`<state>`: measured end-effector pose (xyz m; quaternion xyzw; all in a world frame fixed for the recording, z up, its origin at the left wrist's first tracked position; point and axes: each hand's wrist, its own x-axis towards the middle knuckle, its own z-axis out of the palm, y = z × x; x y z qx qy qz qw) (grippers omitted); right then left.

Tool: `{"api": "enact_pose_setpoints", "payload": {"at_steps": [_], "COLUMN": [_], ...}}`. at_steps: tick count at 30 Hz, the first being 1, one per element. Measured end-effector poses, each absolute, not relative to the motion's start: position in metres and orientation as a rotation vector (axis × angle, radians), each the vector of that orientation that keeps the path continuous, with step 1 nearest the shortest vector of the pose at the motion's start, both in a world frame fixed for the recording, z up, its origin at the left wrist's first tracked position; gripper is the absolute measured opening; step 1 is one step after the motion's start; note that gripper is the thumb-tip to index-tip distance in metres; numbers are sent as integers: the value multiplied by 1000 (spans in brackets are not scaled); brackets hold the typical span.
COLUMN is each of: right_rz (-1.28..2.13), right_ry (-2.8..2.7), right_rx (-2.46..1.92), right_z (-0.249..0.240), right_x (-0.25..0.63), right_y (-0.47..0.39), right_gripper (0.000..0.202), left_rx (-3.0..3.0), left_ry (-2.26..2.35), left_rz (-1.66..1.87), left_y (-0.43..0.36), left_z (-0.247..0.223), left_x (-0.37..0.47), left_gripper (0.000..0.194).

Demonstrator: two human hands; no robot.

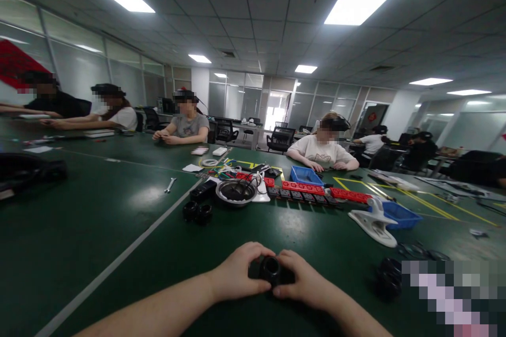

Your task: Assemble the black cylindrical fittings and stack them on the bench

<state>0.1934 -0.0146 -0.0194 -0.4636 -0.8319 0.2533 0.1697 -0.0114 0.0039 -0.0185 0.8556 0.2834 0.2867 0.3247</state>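
Observation:
Between my two hands, low in the middle of the head view, is a small black cylindrical part [271, 269] with a round opening facing up. My left hand [239, 271] curls round its left side, thumb at the bottom and fingers at the top. On the other side my right hand [302, 279] grips it with thumb and fingertips. Both hands are just above or on the green table [158, 258]; which of the two is unclear. Similar black parts [197, 212] rest beyond my left hand, and more black parts [389, 276] sit to the right.
Across the table are a round metal bowl [236, 192], red racks [302, 187], blue bins [306, 175] and a white stand [375, 222]. A wrench [170, 185] lies to the left. Cables are tangled behind the bowl. Several people sit around the tables.

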Motion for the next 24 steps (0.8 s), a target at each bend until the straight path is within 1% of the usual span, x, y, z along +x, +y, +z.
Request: {"api": "enact_pose_setpoints", "payload": {"at_steps": [2,4,6,9,12,14,18,20,22,24], "right_rz": [848,916,930,899,790,645,290,188,168,268], "right_ry": [-2347,-2335,-2346,-2353,-2309,-2264,-2197,-2217,-2241,-2261], "right_rx": [-1278,-1262,-1259,-1282,-1401,-1529,-1752,-1775,-1749,-1666], "right_z": [-15,-10,-8,-10,-18,-23,-28,-27,-25,-23], "right_x": [198,199,199,197,192,185,167,162,163,168], "right_y": [-14,-15,-15,-14,-13,-14,-24,-28,-29,-28], "right_gripper": [41,41,36,27,30,33,21,21,28,37], "left_rx": [2251,2251,2241,2228,2208,2191,2165,2170,2193,2237], "left_ry": [699,706,764,846,915,997,1209,1242,1206,1090], "left_rz": [762,761,731,684,681,705,778,773,754,721], "left_y": [4,3,3,1,-2,-4,-9,-9,-7,-4], "left_z": [-18,-17,-16,-14,-15,-16,-18,-18,-17,-16], "left_x": [-13,-13,-12,-9,-5,-2,4,5,3,-1], "left_gripper": [53,49,42,42,41,40,40,39,39,39]}}
